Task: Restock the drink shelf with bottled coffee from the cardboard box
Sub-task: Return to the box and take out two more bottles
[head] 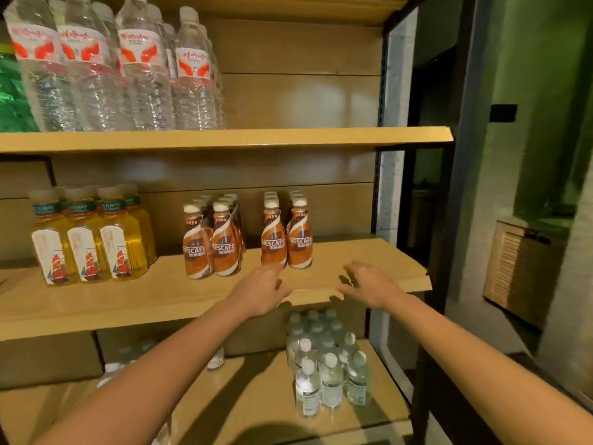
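Both hands are empty with fingers spread. The left hand (261,289) hovers palm-down over the front edge of the middle shelf (160,303), fingertips just short of the nearest coffee bottles; the right hand (369,285) hovers over the same edge, well apart from the left. The coffee bottles (287,240) stand on this shelf in four rows running back: two rows directly beyond the left hand, two more rows (210,244) to their left with a gap between the pairs. Four front bottles are countable; row depth cannot be told. Farther left stand tea bottles (90,242), three in front. The top shelf holds large water bottles (134,65), four in front. The bottom shelf holds a cluster of small water bottles (327,361), count unclear.
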A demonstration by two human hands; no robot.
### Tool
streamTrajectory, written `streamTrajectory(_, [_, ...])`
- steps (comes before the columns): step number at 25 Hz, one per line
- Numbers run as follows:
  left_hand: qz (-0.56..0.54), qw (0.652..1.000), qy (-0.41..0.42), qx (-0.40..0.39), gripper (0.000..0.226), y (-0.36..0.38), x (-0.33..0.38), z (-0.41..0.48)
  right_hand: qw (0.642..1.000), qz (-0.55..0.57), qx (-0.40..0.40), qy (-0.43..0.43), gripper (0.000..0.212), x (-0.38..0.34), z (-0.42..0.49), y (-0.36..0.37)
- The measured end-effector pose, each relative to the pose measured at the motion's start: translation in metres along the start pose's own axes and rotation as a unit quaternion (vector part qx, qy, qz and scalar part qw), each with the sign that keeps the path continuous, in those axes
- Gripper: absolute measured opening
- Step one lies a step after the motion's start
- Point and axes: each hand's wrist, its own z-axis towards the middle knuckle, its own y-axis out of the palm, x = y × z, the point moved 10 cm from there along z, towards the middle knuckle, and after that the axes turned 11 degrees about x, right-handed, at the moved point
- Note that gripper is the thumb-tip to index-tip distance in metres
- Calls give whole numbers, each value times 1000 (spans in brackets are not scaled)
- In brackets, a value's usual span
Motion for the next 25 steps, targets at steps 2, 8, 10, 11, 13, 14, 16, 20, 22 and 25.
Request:
streamTrajectory(2, [-5,997,82,0,57,-11,47,-11,1000,-11,-6,19,63,18,-36,-30])
streamTrajectory(8, [-48,971,229,-47,68,26,203,-41,977,-96,47,184,60,127,-177,-121])
streamTrajectory(10, [-85,956,268,-79,73,48,267,-62,954,-136,44,262,59,174,-240,-149])
streamTrajectory(11, [-98,949,286,-91,74,57,297,-75,943,-147,49,293,58,192,-272,-165])
streamTrajectory(13, [-122,932,324,-111,74,73,361,-99,923,-168,61,341,58,223,-333,-198])
streamTrajectory(14, [-135,921,346,-120,73,79,398,-115,910,-176,69,370,59,239,-368,-216])
streamTrajectory(16, [-171,898,382,-136,68,87,466,-143,890,-186,75,411,57,268,-426,-245])
streamTrajectory(20, [-247,839,434,-213,58,111,611,-202,848,-225,65,475,51,332,-535,-309])
streamTrajectory(22, [-265,826,442,-230,60,125,683,-225,835,-254,57,485,57,362,-581,-341])
streamTrajectory(25, [-267,810,473,-219,64,141,798,-255,813,-278,45,510,64,422,-647,-393])
